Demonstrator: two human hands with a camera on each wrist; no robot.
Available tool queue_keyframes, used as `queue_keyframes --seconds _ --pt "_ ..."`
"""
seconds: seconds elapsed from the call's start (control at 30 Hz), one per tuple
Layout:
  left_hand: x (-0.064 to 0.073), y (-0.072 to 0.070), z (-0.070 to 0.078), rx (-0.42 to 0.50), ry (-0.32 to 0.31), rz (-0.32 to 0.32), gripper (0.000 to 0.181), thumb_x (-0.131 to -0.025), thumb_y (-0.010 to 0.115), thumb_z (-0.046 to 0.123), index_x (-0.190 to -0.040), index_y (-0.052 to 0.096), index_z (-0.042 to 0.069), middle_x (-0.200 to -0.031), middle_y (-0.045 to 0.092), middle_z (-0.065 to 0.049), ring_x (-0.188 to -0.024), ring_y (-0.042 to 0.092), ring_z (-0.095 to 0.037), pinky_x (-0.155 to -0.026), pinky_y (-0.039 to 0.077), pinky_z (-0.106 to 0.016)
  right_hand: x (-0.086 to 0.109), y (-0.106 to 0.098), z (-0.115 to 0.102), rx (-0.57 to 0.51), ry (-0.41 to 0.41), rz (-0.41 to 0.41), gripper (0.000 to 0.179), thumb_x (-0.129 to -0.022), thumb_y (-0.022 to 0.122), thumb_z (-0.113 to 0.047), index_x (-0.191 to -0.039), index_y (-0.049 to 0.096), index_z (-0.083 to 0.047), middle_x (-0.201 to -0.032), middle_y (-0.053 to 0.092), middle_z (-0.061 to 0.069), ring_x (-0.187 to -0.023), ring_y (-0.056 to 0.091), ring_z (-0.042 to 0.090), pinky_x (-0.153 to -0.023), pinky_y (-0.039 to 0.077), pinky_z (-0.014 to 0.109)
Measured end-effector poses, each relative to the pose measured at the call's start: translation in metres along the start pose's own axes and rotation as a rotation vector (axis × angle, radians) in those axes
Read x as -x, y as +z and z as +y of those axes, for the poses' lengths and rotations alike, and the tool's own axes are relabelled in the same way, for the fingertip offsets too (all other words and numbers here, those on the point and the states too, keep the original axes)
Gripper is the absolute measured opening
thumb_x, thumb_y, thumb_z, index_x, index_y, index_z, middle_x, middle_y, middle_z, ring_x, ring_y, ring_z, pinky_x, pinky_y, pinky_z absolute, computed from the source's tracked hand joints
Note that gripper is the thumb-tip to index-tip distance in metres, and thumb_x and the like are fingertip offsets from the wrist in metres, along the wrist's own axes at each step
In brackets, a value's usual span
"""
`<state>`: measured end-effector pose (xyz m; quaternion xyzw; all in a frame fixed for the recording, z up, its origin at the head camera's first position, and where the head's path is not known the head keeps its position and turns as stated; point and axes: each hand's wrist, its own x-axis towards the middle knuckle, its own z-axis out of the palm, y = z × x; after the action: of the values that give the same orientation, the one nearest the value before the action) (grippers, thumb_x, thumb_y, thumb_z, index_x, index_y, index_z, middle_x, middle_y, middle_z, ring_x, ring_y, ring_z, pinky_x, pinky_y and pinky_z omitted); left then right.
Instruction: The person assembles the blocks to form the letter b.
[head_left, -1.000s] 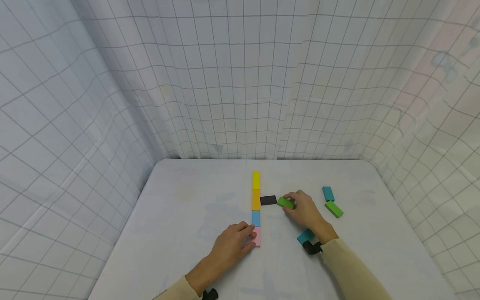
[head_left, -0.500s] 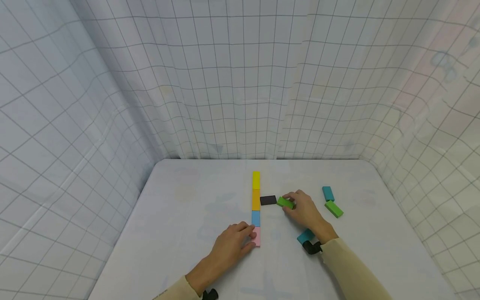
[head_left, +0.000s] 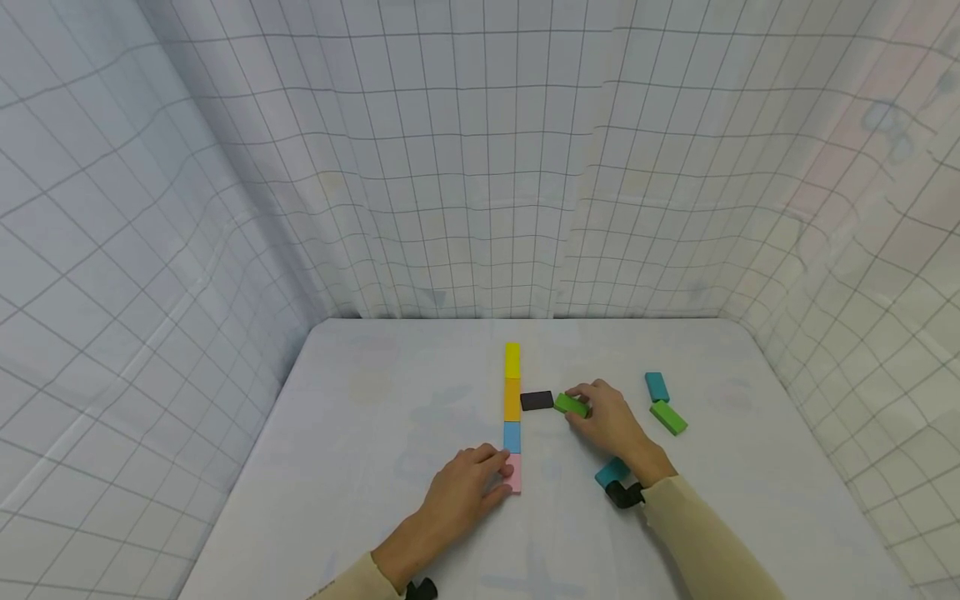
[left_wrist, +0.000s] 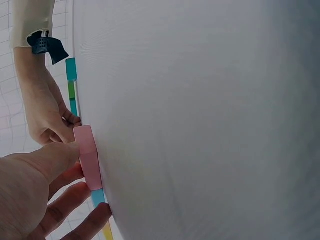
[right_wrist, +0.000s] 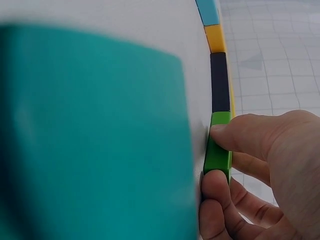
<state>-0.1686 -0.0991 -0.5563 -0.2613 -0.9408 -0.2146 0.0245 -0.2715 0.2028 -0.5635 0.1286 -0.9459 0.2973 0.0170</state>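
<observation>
My right hand [head_left: 609, 421] pinches a green block [head_left: 568, 405] between thumb and fingers. In the right wrist view, the green block's end meets a black block [right_wrist: 220, 82]. That black block sits at the right side of a straight column of yellow [head_left: 512, 360], orange [head_left: 512, 400], light blue [head_left: 512, 437] and pink [head_left: 514, 477] blocks. My left hand [head_left: 463, 492] rests at the left side of the pink block, its thumb touching the block in the left wrist view and its other fingers loosely spread along the column.
A teal block [head_left: 611, 473] lies beneath my right wrist, looming large and blurred in the right wrist view. Farther right are another teal block [head_left: 656, 387] and a second green block [head_left: 668, 418]. Grid-patterned white cloth [head_left: 480, 167] hangs around the white table [head_left: 375, 392].
</observation>
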Motion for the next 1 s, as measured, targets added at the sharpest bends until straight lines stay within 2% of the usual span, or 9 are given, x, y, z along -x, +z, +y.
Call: queue_keyframes --seconds 0.57,0.8,1.0 --pt "0.0017 -0.0019 0.0023 -0.010 0.021 0.029 0.044 -0.101 0.095 0.026 -0.139 0.083 0.009 -0.117 0.083 0.006 -0.109 0.077 -0.016 -0.105 0.068 -0.042 -0.0007 -0.0019 -0.0026 -0.011 0.006 0.000 0.035 -0.103 0.089 -0.012 -0.137 0.082 -0.006 -0.118 0.076 0.016 -0.096 0.070 0.022 -0.087 0.063 0.040" --pt "0.0006 0.0006 -0.0005 -0.026 0.038 0.045 0.042 -0.100 0.095 0.028 -0.136 0.084 0.009 -0.114 0.082 0.005 -0.102 0.076 -0.016 -0.098 0.068 -0.037 -0.0018 -0.0019 -0.0017 0.004 0.009 -0.007 0.035 -0.103 0.088 -0.013 -0.137 0.081 -0.006 -0.119 0.077 0.017 -0.095 0.069 0.021 -0.084 0.062 0.040" --pt "0.0003 0.0007 -0.0002 -0.031 0.032 0.035 0.042 -0.100 0.095 0.029 -0.136 0.084 0.009 -0.114 0.082 0.005 -0.101 0.076 -0.015 -0.097 0.068 -0.037 -0.0014 -0.0005 -0.0018 0.009 0.009 -0.011 0.037 -0.103 0.089 -0.015 -0.139 0.081 -0.005 -0.120 0.076 0.018 -0.095 0.068 0.021 -0.085 0.061 0.040"
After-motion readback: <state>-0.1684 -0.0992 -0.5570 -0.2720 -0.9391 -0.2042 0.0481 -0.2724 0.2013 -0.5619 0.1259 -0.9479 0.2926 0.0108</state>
